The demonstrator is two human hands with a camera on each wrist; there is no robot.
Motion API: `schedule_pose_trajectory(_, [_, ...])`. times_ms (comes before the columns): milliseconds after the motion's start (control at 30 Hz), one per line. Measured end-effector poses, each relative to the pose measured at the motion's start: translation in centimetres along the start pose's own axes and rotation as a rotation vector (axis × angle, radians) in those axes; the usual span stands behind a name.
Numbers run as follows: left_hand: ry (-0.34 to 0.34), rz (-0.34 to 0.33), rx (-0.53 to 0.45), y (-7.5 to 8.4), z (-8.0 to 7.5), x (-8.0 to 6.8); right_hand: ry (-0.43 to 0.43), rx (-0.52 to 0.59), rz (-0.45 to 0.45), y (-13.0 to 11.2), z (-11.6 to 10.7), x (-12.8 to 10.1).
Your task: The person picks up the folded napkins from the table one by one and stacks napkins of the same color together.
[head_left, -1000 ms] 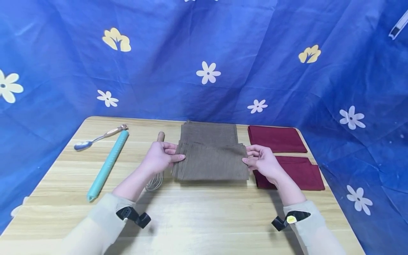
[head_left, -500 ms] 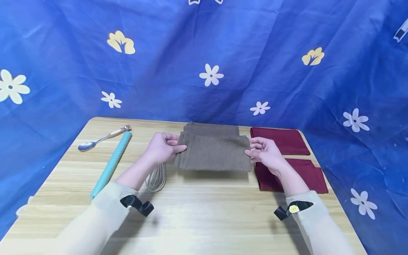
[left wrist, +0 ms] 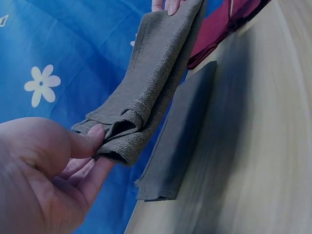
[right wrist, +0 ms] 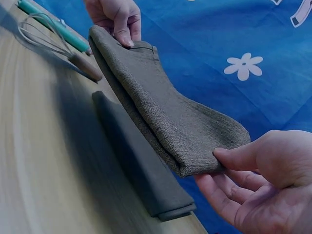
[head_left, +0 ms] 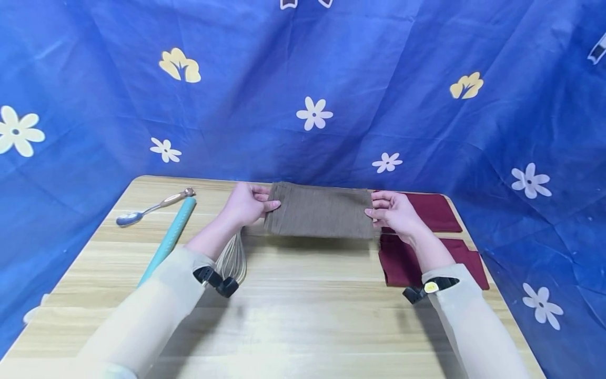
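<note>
The left hand (head_left: 246, 204) pinches the left end of a folded brown cloth (head_left: 322, 213), thumb on top and the other fingers curled beneath its layered edge; the right hand (head_left: 394, 215) pinches the opposite end the same way, thumb over and fingers under. The cloth hangs stretched between the two hands, lifted clear of the wooden table (head_left: 303, 316), sagging slightly in the middle. Directly below the fingers a second folded brown cloth (right wrist: 141, 165) lies flat on the table. Just outside the right hand lie two folded maroon cloths (head_left: 433, 205), one beyond it and one nearer under the wrist. Beside the left wrist rests a wire whisk (head_left: 233, 260); further left, well apart, lie a teal rolling pin (head_left: 168, 239) and a spoon (head_left: 153, 206).
</note>
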State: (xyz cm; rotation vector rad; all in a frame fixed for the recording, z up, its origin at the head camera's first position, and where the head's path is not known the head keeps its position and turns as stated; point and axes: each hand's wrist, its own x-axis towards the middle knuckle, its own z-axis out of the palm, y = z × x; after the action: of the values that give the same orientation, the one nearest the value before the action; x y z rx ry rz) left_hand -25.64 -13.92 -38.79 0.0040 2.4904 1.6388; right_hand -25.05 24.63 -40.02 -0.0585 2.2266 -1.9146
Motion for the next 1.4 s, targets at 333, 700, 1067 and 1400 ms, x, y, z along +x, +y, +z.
schedule_pose_trajectory(333, [0.001, -0.030, -0.030, 0.2, 0.3, 2.8, 0.017, 0.032, 0.017, 0.7, -0.5, 3.4])
schedule_pose_trajectory(700, [0.060, -0.031, 0.055, -0.2, 0.9, 5.9, 0.038, -0.016, 0.053, 1.2, -1.0, 6.2])
schedule_pose_trajectory(1067, [0.177, -0.040, 0.216, -1.9, 1.5, 8.3, 0.117, -0.023, 0.078, 2.9, 0.3, 9.2])
schedule_pose_trajectory(1400, [0.188, -0.093, 0.252, -3.2, 2.2, 9.1, 0.124, -0.073, 0.115, 4.2, 1.3, 9.9])
